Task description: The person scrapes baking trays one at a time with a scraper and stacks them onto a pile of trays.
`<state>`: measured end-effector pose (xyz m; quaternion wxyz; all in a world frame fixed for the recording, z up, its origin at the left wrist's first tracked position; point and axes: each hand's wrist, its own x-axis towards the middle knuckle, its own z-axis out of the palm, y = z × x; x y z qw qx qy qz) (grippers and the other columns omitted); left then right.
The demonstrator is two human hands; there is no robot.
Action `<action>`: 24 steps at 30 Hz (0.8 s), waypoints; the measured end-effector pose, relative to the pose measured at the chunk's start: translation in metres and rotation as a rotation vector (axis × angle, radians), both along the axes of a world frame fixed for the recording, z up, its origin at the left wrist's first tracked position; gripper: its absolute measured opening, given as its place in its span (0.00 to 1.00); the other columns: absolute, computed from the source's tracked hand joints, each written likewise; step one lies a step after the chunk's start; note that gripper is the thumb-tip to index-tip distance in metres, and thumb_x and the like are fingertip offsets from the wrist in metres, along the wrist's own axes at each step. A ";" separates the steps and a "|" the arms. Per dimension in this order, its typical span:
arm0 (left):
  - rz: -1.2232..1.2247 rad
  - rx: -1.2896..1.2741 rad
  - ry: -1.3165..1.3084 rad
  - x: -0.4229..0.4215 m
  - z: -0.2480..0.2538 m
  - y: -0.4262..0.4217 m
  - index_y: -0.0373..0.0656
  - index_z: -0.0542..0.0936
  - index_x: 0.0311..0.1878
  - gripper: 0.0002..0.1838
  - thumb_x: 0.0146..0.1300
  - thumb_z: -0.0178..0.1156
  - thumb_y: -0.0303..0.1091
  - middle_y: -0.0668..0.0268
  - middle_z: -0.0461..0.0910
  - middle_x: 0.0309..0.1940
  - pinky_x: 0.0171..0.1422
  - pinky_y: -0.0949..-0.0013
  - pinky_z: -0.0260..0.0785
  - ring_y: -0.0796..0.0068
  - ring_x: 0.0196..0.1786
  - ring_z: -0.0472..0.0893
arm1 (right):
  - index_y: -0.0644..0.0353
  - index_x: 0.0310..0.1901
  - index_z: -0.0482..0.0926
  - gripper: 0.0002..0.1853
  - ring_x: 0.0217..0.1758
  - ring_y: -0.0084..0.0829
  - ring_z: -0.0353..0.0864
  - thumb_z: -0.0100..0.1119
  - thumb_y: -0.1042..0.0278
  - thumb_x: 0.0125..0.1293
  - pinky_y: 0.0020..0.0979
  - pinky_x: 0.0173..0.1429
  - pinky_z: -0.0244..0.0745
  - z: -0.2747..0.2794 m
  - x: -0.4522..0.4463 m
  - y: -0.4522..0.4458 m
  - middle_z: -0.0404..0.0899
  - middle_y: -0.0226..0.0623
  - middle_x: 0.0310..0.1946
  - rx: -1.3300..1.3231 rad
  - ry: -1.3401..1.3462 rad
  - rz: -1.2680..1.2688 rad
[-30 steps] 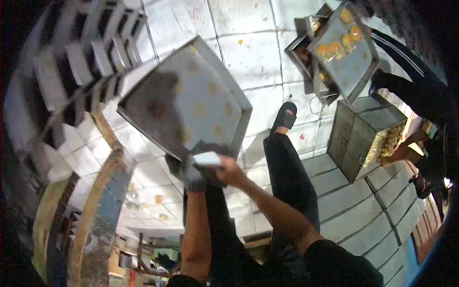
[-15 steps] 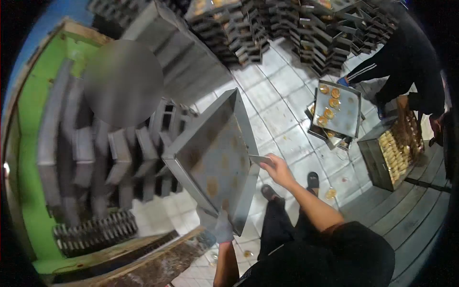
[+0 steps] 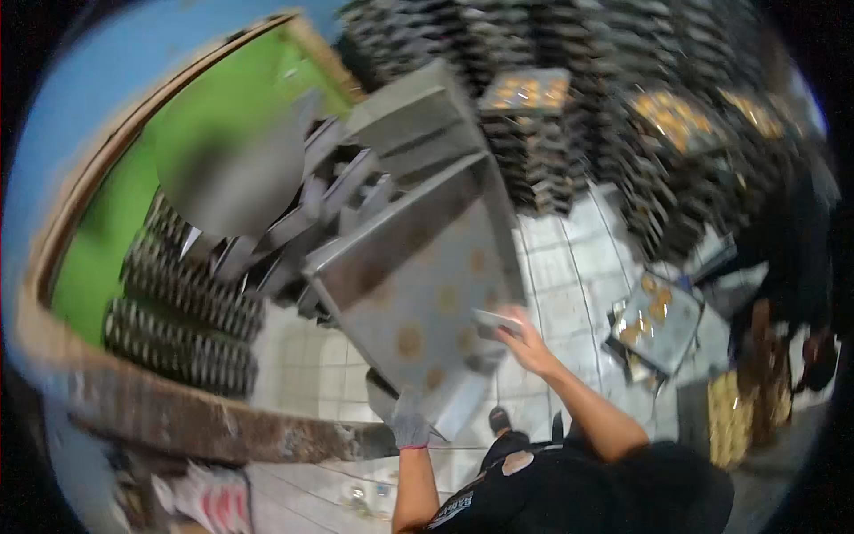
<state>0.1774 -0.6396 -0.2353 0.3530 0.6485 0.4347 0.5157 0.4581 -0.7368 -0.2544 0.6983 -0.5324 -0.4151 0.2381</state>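
Tray (image 3: 427,298) has turned since 0.5 s ago, so we see more of its spotted inside. We've got it tilted in front of us, above the floor (image 3: 583,267): gloved L hand (image 3: 410,424) is closed on the near corner, fingers partly hidden; R hand (image 3: 531,347) is closed on a scraper (image 3: 490,324) by the tray's R side, contact unclear (blur). Filled tray (image 3: 683,325) sits to our R; tray stacks (image 3: 538,160) stand beyond.
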 end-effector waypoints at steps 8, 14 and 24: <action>-0.214 -0.676 -0.915 0.030 0.103 -0.027 0.33 0.76 0.59 0.25 0.55 0.55 0.27 0.56 0.80 0.44 0.58 0.61 0.79 0.61 0.50 0.82 | 0.54 0.66 0.81 0.23 0.34 0.41 0.75 0.64 0.71 0.69 0.37 0.40 0.72 0.088 0.039 -0.093 0.74 0.43 0.36 -0.033 -0.776 -0.223; -0.383 -0.612 -0.814 0.017 0.209 0.017 0.40 0.79 0.47 0.17 0.55 0.58 0.35 0.62 0.80 0.38 0.53 0.60 0.78 0.66 0.40 0.82 | 0.64 0.50 0.83 0.21 0.30 0.34 0.77 0.54 0.51 0.78 0.38 0.37 0.72 0.169 0.079 -0.081 0.81 0.40 0.36 0.549 -1.280 -0.695; -0.295 0.291 -0.296 -0.083 0.479 0.211 0.48 0.78 0.33 0.09 0.62 0.61 0.42 0.72 0.74 0.27 0.37 0.72 0.71 0.79 0.30 0.76 | 0.67 0.23 0.77 0.32 0.18 0.38 0.66 0.57 0.43 0.76 0.39 0.27 0.63 0.425 0.027 0.185 0.70 0.46 0.16 0.983 -0.991 -0.859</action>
